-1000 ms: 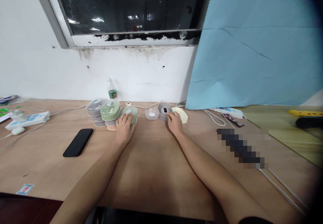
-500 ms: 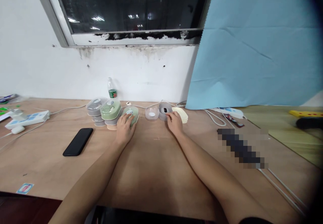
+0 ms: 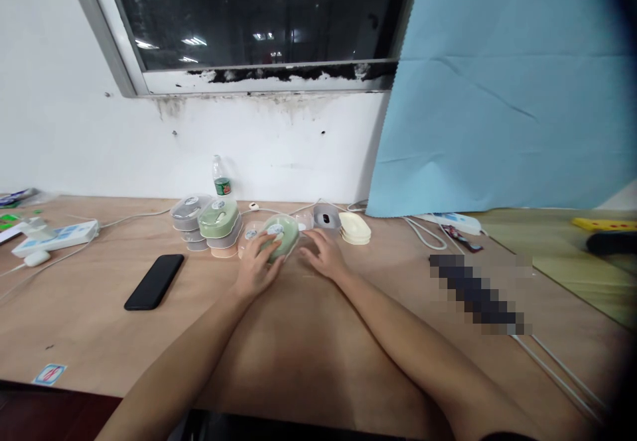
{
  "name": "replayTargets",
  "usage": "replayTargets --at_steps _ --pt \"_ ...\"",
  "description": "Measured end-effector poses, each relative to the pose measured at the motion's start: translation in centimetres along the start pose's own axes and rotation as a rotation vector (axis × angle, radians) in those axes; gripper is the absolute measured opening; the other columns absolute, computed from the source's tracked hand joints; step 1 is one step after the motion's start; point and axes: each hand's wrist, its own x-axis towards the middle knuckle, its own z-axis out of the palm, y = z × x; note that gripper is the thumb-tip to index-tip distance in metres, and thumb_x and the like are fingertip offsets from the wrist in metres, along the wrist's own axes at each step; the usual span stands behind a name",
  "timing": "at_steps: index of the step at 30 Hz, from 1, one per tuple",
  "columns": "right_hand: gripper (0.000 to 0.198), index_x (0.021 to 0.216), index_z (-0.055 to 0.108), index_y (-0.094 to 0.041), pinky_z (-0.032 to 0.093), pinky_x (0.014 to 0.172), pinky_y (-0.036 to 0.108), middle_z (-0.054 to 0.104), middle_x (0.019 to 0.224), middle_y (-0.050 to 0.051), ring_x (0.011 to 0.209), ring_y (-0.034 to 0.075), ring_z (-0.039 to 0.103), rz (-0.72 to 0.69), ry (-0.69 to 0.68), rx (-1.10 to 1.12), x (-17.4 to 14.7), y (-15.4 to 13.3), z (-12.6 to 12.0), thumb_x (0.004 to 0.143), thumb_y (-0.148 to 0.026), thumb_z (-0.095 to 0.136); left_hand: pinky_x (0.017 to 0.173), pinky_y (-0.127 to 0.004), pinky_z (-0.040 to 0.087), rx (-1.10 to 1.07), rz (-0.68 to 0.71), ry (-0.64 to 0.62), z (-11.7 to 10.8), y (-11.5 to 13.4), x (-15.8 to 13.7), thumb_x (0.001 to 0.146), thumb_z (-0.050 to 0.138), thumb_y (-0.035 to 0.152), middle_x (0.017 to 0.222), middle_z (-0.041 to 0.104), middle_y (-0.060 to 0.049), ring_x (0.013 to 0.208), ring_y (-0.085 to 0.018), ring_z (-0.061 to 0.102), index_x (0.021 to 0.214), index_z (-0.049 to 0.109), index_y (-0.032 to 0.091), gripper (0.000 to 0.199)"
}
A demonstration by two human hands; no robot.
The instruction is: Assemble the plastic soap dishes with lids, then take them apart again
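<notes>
My left hand grips a small green lidded box by its left and near sides; the box is raised and tilted. At its right edge is my right hand, fingers apart; whether they touch the box I cannot tell. A pinkish box shows partly behind the left fingers. Behind the green box, a clear container is half hidden. To its right are a grey container with a dark oval spot and a stack of cream oval trays.
Stacked lidded boxes in grey, green and peach stand at the left, with a plastic bottle behind. A black phone lies nearer. Power strips and cables lie on both sides. A pixelated dark object is at the right.
My left hand has lifted the green box and carried it right, uncovering the pinkish box. My right hand has left the grey container and come left to the green box.
</notes>
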Motion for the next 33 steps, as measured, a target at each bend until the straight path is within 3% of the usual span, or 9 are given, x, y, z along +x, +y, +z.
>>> replayTargets --at_steps 4,9,12,17,21,24,26,29,33 --pt "0.067 0.132 0.042 -0.015 0.049 0.085 0.042 0.06 0.112 0.015 0.096 0.026 0.058 -0.006 -0.022 0.102 -0.3 -0.2 0.2 0.082 -0.058 0.055 0.1 -0.047 0.043 -0.087 -0.004 -0.037 0.2 1.9 -0.3 0.086 0.059 0.032 0.124 0.055 -0.012 0.122 -0.026 0.049 0.117 0.057 0.023 0.032" --pt "0.052 0.116 0.057 -0.018 0.048 0.088 0.042 0.064 0.109 0.013 0.103 0.027 0.059 -0.079 -0.099 0.107 -0.6 0.0 -0.2 0.085 -0.059 0.048 0.098 -0.045 0.046 -0.178 -0.004 -0.091 0.7 2.8 -0.3 0.087 0.058 0.032 0.122 0.054 -0.012 0.117 -0.025 0.052 0.12 0.055 0.023 0.034" --pt "0.056 0.118 0.056 -0.018 0.047 0.089 0.043 0.064 0.109 0.013 0.104 0.028 0.058 -0.115 -0.072 0.107 -0.6 -0.6 -0.2 0.084 -0.062 0.048 0.099 -0.045 0.045 -0.209 0.009 -0.103 0.6 3.0 -0.2 0.088 0.056 0.03 0.125 0.053 -0.013 0.12 -0.025 0.05 0.125 0.05 0.023 0.038" --pt "0.062 0.129 0.046 -0.02 0.046 0.093 0.044 0.059 0.12 0.014 0.11 0.029 0.056 -0.11 -0.03 0.169 -0.5 -2.7 0.4 0.082 -0.062 0.049 0.109 -0.053 0.034 -0.239 0.126 -0.221 0.3 3.6 -0.1 0.086 0.052 0.024 0.15 0.027 -0.017 0.139 -0.031 0.028 0.148 0.018 0.022 0.071" --pt "0.049 0.135 0.04 -0.023 0.042 0.099 0.045 0.055 0.129 0.012 0.12 0.027 0.051 -0.106 0.01 0.136 -0.2 -4.0 1.1 0.091 -0.042 0.045 0.113 -0.055 0.026 -0.269 0.118 -0.301 0.5 3.9 0.0 0.081 0.054 0.025 0.157 -0.001 -0.019 0.144 -0.034 0.005 0.15 -0.009 0.015 0.094" --pt "0.037 0.129 0.049 -0.026 0.042 0.098 0.045 0.06 0.124 0.009 0.115 0.024 0.053 -0.043 0.026 0.06 0.2 -3.6 1.4 0.094 -0.032 0.041 0.113 -0.054 0.027 -0.266 0.084 -0.343 0.9 3.5 0.0 0.081 0.057 0.03 0.157 0.0 -0.02 0.144 -0.033 0.006 0.149 -0.014 0.013 0.099" --pt "0.033 0.124 0.055 -0.027 0.04 0.098 0.045 0.063 0.119 0.007 0.111 0.024 0.054 -0.014 0.032 -0.003 0.7 -2.7 1.5 0.094 -0.032 0.042 0.113 -0.055 0.026 -0.205 0.041 -0.352 1.4 3.0 -0.1 0.083 0.057 0.033 0.156 0.009 -0.02 0.144 -0.033 0.01 0.15 -0.006 0.013 0.094" --pt "0.031 0.119 0.06 -0.026 0.037 0.098 0.045 0.067 0.112 0.006 0.105 0.024 0.054 0.02 0.048 -0.109 1.8 -0.8 1.7 0.094 -0.033 0.043 0.11 -0.058 0.025 -0.066 -0.053 -0.39 2.2 2.3 -0.4 0.083 0.058 0.039 0.152 0.027 -0.019 0.142 -0.035 0.016 0.146 0.026 0.015 0.074" --pt "0.031 0.119 0.061 -0.026 0.032 0.098 0.045 0.068 0.104 0.006 0.101 0.024 0.052 0.041 0.006 -0.235 3.3 1.5 2.3 0.095 -0.031 0.043 0.106 -0.056 0.031 0.004 -0.076 -0.485 2.4 1.9 -0.6 0.082 0.06 0.046 0.133 0.054 -0.012 0.134 -0.035 0.036 0.118 0.061 0.021 0.044"
